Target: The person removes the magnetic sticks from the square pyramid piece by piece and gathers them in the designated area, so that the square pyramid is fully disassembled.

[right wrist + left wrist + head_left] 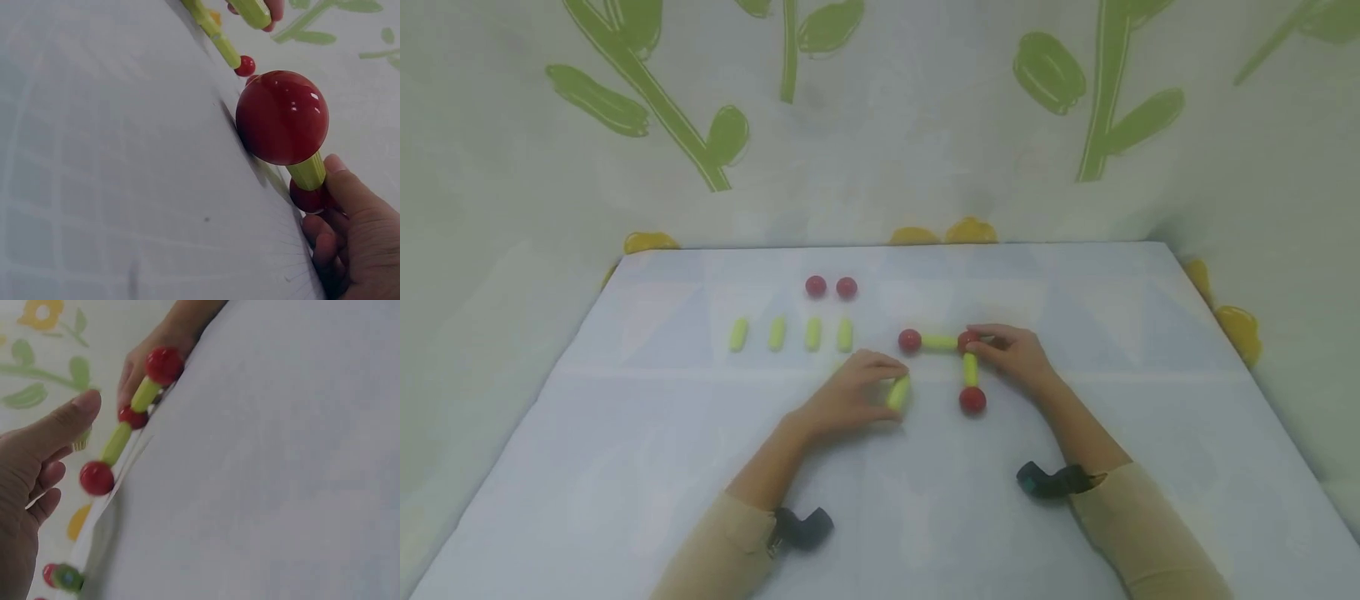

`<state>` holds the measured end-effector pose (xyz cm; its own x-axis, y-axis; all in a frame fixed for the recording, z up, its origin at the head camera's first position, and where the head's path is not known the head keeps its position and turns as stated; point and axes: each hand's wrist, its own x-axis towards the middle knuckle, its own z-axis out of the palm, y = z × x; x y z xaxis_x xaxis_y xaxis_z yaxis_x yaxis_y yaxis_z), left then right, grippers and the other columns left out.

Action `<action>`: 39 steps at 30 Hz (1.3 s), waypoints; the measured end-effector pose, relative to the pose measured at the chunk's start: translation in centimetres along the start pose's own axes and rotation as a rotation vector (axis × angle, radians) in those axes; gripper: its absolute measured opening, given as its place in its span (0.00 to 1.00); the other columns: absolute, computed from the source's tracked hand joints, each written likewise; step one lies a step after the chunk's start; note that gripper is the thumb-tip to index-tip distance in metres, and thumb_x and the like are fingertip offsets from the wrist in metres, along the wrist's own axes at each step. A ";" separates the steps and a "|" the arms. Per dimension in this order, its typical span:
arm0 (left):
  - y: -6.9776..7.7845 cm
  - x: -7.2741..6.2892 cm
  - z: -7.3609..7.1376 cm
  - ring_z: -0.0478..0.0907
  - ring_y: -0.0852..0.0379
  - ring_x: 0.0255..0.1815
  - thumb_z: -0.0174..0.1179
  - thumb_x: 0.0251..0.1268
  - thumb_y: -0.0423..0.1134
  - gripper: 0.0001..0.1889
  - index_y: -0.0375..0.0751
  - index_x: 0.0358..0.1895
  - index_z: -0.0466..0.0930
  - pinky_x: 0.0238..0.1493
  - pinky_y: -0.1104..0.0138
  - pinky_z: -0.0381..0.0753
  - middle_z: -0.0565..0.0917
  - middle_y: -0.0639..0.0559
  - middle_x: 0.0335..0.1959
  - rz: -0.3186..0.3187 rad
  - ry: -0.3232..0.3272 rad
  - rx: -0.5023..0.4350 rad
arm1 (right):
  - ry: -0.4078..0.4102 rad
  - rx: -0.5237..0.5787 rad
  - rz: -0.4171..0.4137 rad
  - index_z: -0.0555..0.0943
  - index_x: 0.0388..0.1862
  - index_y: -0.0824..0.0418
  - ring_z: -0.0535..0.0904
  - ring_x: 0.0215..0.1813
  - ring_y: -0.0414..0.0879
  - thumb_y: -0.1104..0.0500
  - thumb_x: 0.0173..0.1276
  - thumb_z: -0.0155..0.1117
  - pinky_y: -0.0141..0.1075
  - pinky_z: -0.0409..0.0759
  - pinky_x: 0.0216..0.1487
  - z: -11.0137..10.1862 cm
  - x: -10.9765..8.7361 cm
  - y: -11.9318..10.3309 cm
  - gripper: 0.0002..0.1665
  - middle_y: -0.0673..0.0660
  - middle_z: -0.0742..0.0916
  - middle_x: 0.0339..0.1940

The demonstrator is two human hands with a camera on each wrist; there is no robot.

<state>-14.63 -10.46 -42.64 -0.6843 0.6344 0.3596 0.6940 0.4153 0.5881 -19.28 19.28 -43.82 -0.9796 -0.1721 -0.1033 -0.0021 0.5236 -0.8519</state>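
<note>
Between the thumb and fingers of my left hand (848, 392) is a loose yellow-green rod (898, 393), held at its two ends. My right hand (1013, 357) pinches the red corner ball (967, 342) of an L-shaped assembly. From that ball one rod (940, 342) runs left to a red ball (910, 341). A second rod (971, 370) points toward me and ends in another red ball (972, 400), which looks large in the right wrist view. In the left wrist view the held rod is mostly hidden behind the thumb.
Several loose yellow-green rods (813, 333) stand in a row left of the assembly. Behind them lie two loose red balls (831, 287). All rest on a white table (625, 467), whose back edge meets a wall (880, 150) with painted leaves.
</note>
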 end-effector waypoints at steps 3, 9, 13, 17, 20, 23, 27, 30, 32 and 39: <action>-0.1 -0.8 -1.3 0.71 0.55 0.57 0.76 0.41 0.39 0.29 0.41 0.54 0.80 0.61 0.65 0.71 0.79 0.52 0.52 -0.061 0.046 -0.042 | -0.003 0.012 0.004 0.79 0.57 0.53 0.76 0.57 0.50 0.39 0.59 0.66 0.46 0.75 0.56 0.0 -0.1 -0.1 0.31 0.54 0.82 0.56; -0.2 -2.8 -3.4 0.70 0.51 0.59 0.76 0.41 0.36 0.30 0.41 0.54 0.79 0.62 0.60 0.70 0.78 0.49 0.54 -0.207 0.071 -0.085 | -0.003 0.014 0.019 0.79 0.57 0.52 0.75 0.57 0.50 0.38 0.58 0.66 0.44 0.76 0.54 -0.1 -0.1 -0.1 0.32 0.53 0.82 0.57; -1.3 -4.3 -4.6 0.71 0.49 0.58 0.76 0.40 0.37 0.31 0.40 0.54 0.79 0.60 0.57 0.72 0.77 0.47 0.55 -0.291 0.089 -0.045 | 0.000 0.007 0.017 0.79 0.57 0.52 0.76 0.57 0.50 0.38 0.58 0.66 0.43 0.77 0.53 -0.1 -0.2 -0.2 0.31 0.53 0.81 0.57; -2.3 -5.5 -5.6 0.72 0.48 0.57 0.76 0.41 0.39 0.31 0.41 0.55 0.77 0.58 0.52 0.73 0.75 0.46 0.56 -0.406 0.082 -0.030 | 0.002 0.000 0.011 0.79 0.57 0.52 0.76 0.56 0.51 0.38 0.59 0.65 0.42 0.77 0.53 -0.1 -0.2 -0.1 0.31 0.54 0.81 0.57; -3.0 -6.0 -6.0 0.72 0.47 0.54 0.76 0.42 0.38 0.31 0.40 0.55 0.77 0.56 0.52 0.74 0.75 0.46 0.55 -0.431 0.088 -0.050 | 0.004 0.008 0.012 0.79 0.57 0.52 0.76 0.56 0.51 0.38 0.58 0.66 0.44 0.76 0.54 -0.1 -0.2 0.0 0.31 0.54 0.81 0.57; -3.8 -6.6 -6.2 0.71 0.50 0.52 0.75 0.42 0.37 0.31 0.40 0.55 0.77 0.56 0.55 0.72 0.76 0.47 0.53 -0.440 0.094 -0.066 | 0.004 0.018 0.018 0.79 0.56 0.52 0.76 0.56 0.50 0.38 0.57 0.66 0.44 0.76 0.54 -0.1 -0.1 0.0 0.31 0.53 0.81 0.57; -4.7 -7.3 -6.1 0.69 0.52 0.55 0.76 0.40 0.37 0.33 0.41 0.56 0.76 0.60 0.57 0.66 0.76 0.48 0.53 -0.466 0.090 -0.076 | -0.001 0.023 0.022 0.79 0.57 0.52 0.76 0.56 0.50 0.37 0.57 0.67 0.42 0.77 0.53 0.1 -0.1 0.1 0.32 0.53 0.82 0.57; -5.1 -7.5 -6.0 0.68 0.51 0.58 0.75 0.40 0.38 0.33 0.42 0.57 0.76 0.63 0.55 0.64 0.76 0.49 0.54 -0.478 0.082 -0.092 | 0.000 0.024 0.033 0.80 0.56 0.50 0.76 0.56 0.49 0.36 0.56 0.67 0.41 0.77 0.51 0.2 0.0 0.2 0.32 0.52 0.82 0.56; -5.3 -7.5 -5.9 0.68 0.51 0.59 0.75 0.41 0.39 0.34 0.44 0.57 0.75 0.64 0.53 0.64 0.76 0.50 0.54 -0.484 0.072 -0.102 | 0.001 0.018 0.036 0.79 0.56 0.50 0.76 0.56 0.49 0.36 0.56 0.66 0.42 0.77 0.52 0.3 0.0 0.2 0.33 0.52 0.81 0.57; -5.3 -7.2 -6.1 0.67 0.48 0.62 0.75 0.43 0.42 0.33 0.45 0.58 0.75 0.66 0.51 0.63 0.75 0.48 0.57 -0.523 0.048 -0.097 | 0.013 -0.004 0.021 0.79 0.57 0.51 0.76 0.54 0.50 0.37 0.57 0.66 0.39 0.78 0.49 0.1 -0.2 0.0 0.32 0.53 0.82 0.57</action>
<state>-14.74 -21.15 -43.91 -0.9446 0.3268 0.0320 0.2349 0.6046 0.7611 -19.08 19.21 -43.83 -0.9821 -0.1498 -0.1145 0.0179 0.5307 -0.8474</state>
